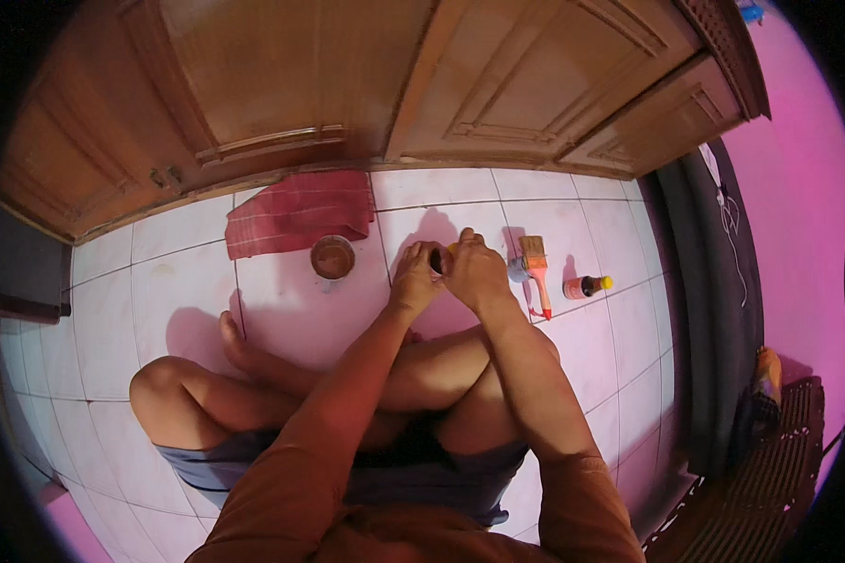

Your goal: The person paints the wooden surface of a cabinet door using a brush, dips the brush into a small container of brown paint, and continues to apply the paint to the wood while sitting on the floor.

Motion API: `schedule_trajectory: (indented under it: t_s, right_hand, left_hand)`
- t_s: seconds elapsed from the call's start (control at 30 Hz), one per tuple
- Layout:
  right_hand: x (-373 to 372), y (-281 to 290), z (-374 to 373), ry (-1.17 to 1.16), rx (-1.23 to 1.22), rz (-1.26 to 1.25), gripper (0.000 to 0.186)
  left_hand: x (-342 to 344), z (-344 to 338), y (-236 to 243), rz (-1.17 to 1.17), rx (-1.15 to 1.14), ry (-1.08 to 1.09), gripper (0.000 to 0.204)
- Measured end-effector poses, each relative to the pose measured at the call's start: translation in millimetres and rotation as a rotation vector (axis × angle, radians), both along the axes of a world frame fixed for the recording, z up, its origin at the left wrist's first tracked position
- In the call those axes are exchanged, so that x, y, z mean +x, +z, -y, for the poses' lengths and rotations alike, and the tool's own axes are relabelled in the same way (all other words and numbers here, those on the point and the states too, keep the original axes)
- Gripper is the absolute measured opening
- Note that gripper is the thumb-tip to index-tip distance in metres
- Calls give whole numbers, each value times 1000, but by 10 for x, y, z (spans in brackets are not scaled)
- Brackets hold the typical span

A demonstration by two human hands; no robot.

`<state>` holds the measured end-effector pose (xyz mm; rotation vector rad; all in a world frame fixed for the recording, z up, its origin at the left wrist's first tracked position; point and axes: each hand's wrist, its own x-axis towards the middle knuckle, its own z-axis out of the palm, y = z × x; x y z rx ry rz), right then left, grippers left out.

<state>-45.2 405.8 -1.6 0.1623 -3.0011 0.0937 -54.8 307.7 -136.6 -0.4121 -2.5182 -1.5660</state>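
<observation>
Bottle point(438, 260), small, dark, yellow-capped.

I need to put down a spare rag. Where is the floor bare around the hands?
Bare tiles lie left of the brown bowl, below the red cloth and above the left knee. It is crowded right of the hands, where the paintbrush and small bottle lie.

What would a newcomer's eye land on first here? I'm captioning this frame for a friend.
Both hands, left and right, meet over a small dark bottle with a yellow top above the white tiled floor. Left of them stands a round brown-filled cup by a red checked cloth; right lies an orange-handled paintbrush.
</observation>
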Motion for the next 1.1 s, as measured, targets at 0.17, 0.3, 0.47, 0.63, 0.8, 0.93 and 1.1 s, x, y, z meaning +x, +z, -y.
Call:
schedule_trajectory:
  t_s: [0.17,0.3,0.47,0.63,0.8,0.93,1.1]
  right_hand:
    - [-56,243,-30,-59,74,281,56]
    - [-11,453,-358,-362,-277,221,57]
    - [273,145,-1768,-452,-335,-97,54]
    - [595,-416,-2056,-692,-994,171,79]
    - [694,-594,-2098,-742,-1126,228,83]
    - [601,-641,-1948,-727,-1182,282,67]
    - [638,-1087,-2242,-577,-1029,4,47]
  left_hand:
    - [0,-37,93,35,-53,-2,55]
    - [54,-18,244,80,-27,29,56]
    - [80,-79,195,60,-37,37,79]
    - [228,93,57,12,-52,-17,92]
    - [582,190,438,42,-100,28,80]
    - [827,375,779,129,-62,23,54]
    - [879,323,769,87,-6,-44,35]
